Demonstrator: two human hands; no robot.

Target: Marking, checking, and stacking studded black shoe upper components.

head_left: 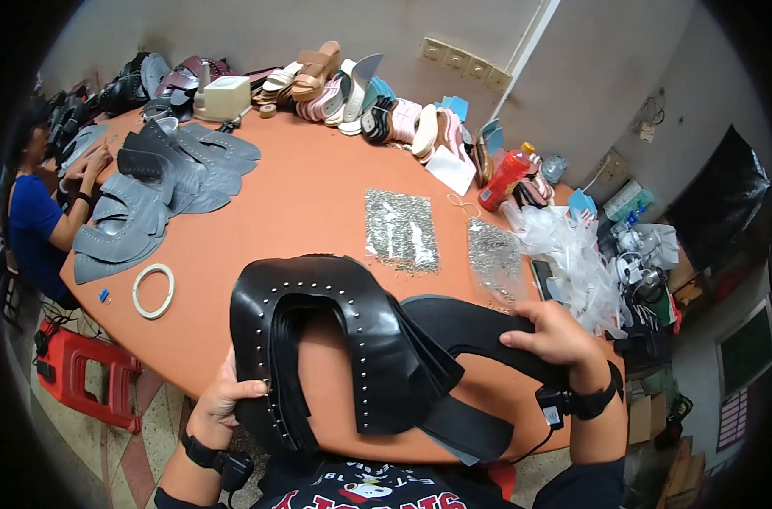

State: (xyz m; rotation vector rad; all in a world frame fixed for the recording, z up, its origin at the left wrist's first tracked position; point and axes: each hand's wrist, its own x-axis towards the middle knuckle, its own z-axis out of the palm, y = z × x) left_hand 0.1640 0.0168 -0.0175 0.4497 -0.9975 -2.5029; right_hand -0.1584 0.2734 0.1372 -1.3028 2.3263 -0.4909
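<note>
My left hand (222, 397) is closed on the left arm of a stack of black U-shaped shoe uppers (377, 331) with silver studs along their inner edges. The thumb lies on top; the other fingers are hidden beneath. In my right hand (560, 335), a plain black curved shoe upper (483, 325) is pinched between thumb and fingers. Its left end tucks against or under the stack; I cannot tell which. A clear bag of small silver studs (401, 229) lies beyond the stack, and another stud bag (494, 261) lies nearer my right hand.
Grey studded uppers (182, 170) are piled at far left, beside a co-worker in blue (42, 212). A white ring (153, 292) lies near the left edge. Sandals (318, 76), a red bottle (506, 178) and plastic bags (572, 254) line the far and right sides. A red stool (85, 373) stands below.
</note>
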